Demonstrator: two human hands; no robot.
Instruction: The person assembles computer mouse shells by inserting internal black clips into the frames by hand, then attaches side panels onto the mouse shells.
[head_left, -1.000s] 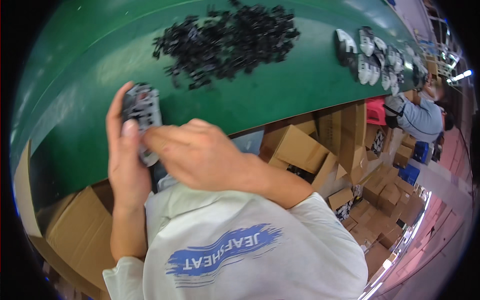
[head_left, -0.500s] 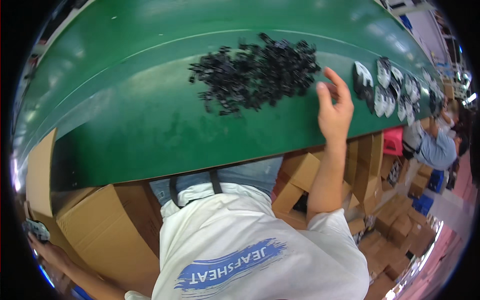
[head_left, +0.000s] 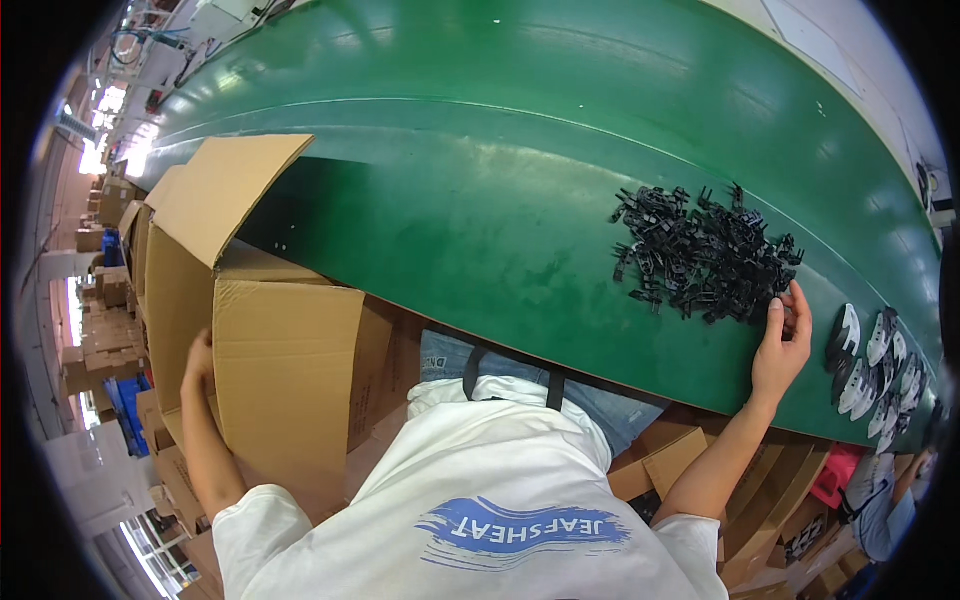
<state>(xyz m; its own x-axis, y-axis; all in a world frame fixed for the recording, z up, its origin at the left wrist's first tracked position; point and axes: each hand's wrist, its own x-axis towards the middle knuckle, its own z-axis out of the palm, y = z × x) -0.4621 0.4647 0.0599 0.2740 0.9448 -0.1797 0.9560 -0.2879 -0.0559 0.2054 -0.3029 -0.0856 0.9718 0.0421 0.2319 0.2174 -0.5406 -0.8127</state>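
Note:
A heap of small black plastic parts [head_left: 705, 255] lies on the green table [head_left: 480, 260]. At its right edge is my right hand [head_left: 783, 350], palm sideways, thumb and forefinger apart with a gap between them. The fingertips are close to the outermost black parts, and I see nothing gripped. My left hand [head_left: 200, 362] reaches into the open cardboard box [head_left: 285, 375] at the left. Its fingers are mostly hidden, so what it holds, if anything, does not show. White-and-black curved shells [head_left: 880, 365] lie in a cluster beyond my right hand.
A raised box flap [head_left: 235, 195] leans over the table's left end. More cardboard boxes [head_left: 675, 455] stand under the table's front edge, beside a red stool [head_left: 838, 475]. At the far right a person in blue [head_left: 875, 510] is near the table.
The view has turned left, bringing the box more fully into sight. My left hand held a white-and-black shell by the box; that shell no longer shows. My right hand has come closer to the heap.

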